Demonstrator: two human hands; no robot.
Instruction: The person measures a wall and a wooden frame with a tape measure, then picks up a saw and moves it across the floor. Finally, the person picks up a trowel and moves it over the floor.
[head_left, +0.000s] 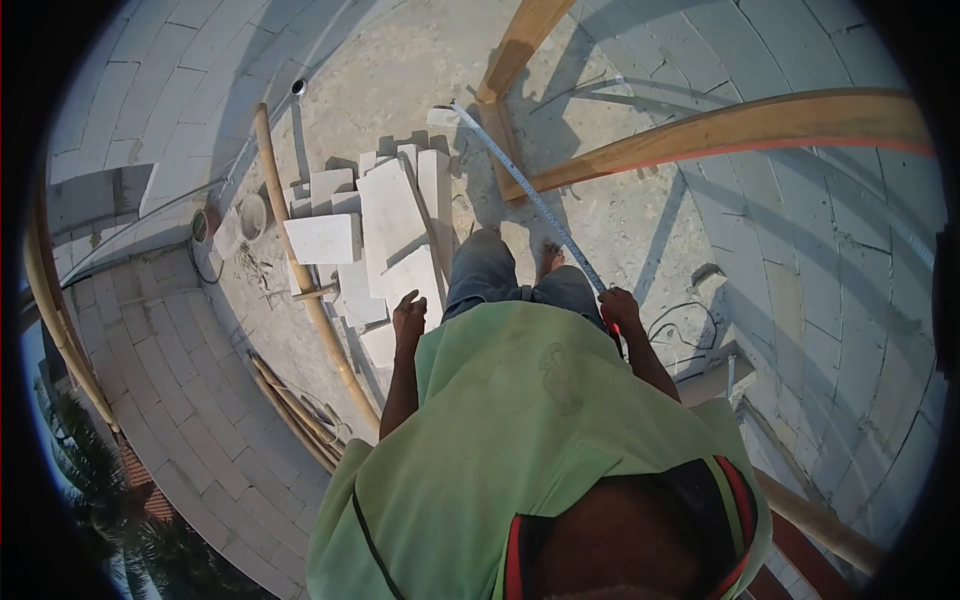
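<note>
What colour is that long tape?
The tape looks pale blue, clearest in the head view.

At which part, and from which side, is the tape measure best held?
Probably by the mostly hidden red case, coming from the right, where the right hand is: the thin blade runs out ahead from there and offers less to hold.

the measuring tape point(541, 205) is pale blue, the shirt point(490, 400) green (blocks point(392, 215) white).

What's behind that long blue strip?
Behind the long blue strip, you can see part of a wooden beam and the grey floor. The bits directly covered by it can't be seen.
</note>
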